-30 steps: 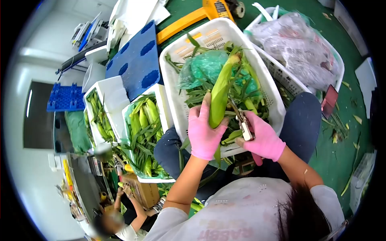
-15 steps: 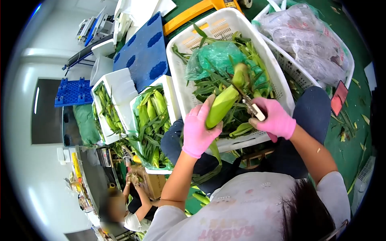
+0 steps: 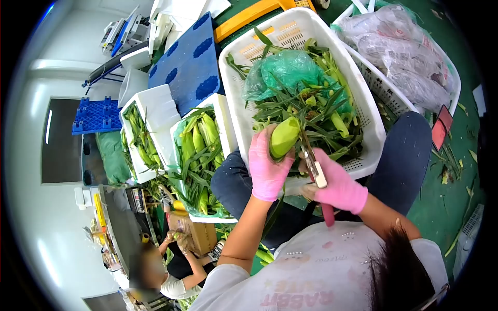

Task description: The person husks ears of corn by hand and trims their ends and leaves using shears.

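corn ear in green husk [image 3: 285, 137], held over the near end of the white basket [image 3: 369, 116]: left hand [image 3: 267, 168] wrapped round it; right hand [image 3: 340, 189] gripping pruning shears [image 3: 319, 175]. likely firm and moderately light, husk smooth, perhaps slippery — best gripped around its thick middle.

A blue pallet [image 3: 189, 67] sits near a yellow pallet jack [image 3: 246, 22].

cob [image 3: 284, 138] over crate [image 3: 234, 103], corn box [image 3: 226, 124] left, bags [image 3: 399, 46] right
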The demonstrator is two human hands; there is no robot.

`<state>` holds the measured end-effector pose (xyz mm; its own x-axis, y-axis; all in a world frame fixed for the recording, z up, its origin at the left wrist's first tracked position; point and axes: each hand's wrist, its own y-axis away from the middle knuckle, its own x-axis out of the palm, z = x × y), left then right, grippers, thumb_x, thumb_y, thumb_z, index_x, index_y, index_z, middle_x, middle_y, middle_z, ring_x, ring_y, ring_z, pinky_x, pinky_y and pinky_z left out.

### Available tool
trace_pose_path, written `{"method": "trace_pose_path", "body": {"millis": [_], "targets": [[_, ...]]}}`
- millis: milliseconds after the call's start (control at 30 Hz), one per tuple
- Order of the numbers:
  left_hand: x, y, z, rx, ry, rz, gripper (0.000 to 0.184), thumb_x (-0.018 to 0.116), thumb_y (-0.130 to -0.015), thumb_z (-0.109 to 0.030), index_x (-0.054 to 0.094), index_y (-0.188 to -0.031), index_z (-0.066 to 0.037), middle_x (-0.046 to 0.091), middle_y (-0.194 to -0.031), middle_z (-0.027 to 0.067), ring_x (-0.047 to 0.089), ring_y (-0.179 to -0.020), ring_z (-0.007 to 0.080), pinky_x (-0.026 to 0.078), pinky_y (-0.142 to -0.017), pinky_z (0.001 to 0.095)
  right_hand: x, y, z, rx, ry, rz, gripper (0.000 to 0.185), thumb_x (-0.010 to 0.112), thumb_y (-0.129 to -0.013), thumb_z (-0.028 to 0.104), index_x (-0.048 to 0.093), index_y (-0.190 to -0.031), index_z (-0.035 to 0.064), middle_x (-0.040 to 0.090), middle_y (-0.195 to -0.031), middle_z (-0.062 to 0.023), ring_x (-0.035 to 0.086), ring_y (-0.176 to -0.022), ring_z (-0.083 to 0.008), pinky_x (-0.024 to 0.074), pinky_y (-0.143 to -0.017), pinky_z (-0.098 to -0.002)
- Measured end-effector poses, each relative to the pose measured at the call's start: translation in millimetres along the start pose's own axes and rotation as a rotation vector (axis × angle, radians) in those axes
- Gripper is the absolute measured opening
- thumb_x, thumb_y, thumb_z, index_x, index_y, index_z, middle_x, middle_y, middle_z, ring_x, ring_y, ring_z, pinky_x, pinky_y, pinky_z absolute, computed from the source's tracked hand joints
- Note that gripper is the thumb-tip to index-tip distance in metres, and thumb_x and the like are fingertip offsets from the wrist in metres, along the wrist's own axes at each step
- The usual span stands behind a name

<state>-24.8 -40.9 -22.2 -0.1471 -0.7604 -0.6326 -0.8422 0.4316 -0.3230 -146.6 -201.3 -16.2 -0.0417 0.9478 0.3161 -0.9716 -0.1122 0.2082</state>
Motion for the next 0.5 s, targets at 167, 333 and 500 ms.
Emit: {"method": "trace_pose_path", "body": {"millis": [167,333,500], "targets": [[-2.8,-2.8,-1.0,-0.201,0.232,-0.116,0.066,0.083,-0.074,-0.003,0.048,-0.130,-0.002,0.062,-0.118,0.0149,0.062,-0.108,0.0261,0.050,-0.095,0.0365,-2.0,-9.3,17.6,0.039,0.037,-0.134,0.029,0.076,-0.080,0.011,0.064,-0.104,0.0008,0.064,-0.083,-0.0026,0.058,-0.074,-0.0101,0.0504,-0.070,-0.0278],[-23.6,-20.6,20.6,-0.303,0.854,-0.347,0.058,0.074,-0.089,-0.008,0.042,-0.137,-0.008,0.058,-0.132,0.0138,0.058,-0.120,0.0269,0.049,-0.105,0.0447,3.7,14.4,-3.6,0.165,-0.309,-0.212,0.029,0.068,-0.086,0.007,0.059,-0.113,0.0005,0.061,-0.085,-0.0028,0.061,-0.069,-0.0115,0.0506,-0.064,-0.0260],[-23.0,-13.5,26.3,-0.312,1.308,-0.440,0.047,0.069,-0.095,-0.021,0.048,-0.136,-0.013,0.058,-0.134,0.0127,0.053,-0.131,0.0325,0.043,-0.113,0.0524,1.8,18.2,-17.3,0.218,-0.281,-0.019,0.050,0.070,-0.087,0.012,0.049,-0.131,0.0035,0.060,-0.099,-0.0029,0.058,-0.085,-0.0116,0.0493,-0.075,-0.0264]]}}
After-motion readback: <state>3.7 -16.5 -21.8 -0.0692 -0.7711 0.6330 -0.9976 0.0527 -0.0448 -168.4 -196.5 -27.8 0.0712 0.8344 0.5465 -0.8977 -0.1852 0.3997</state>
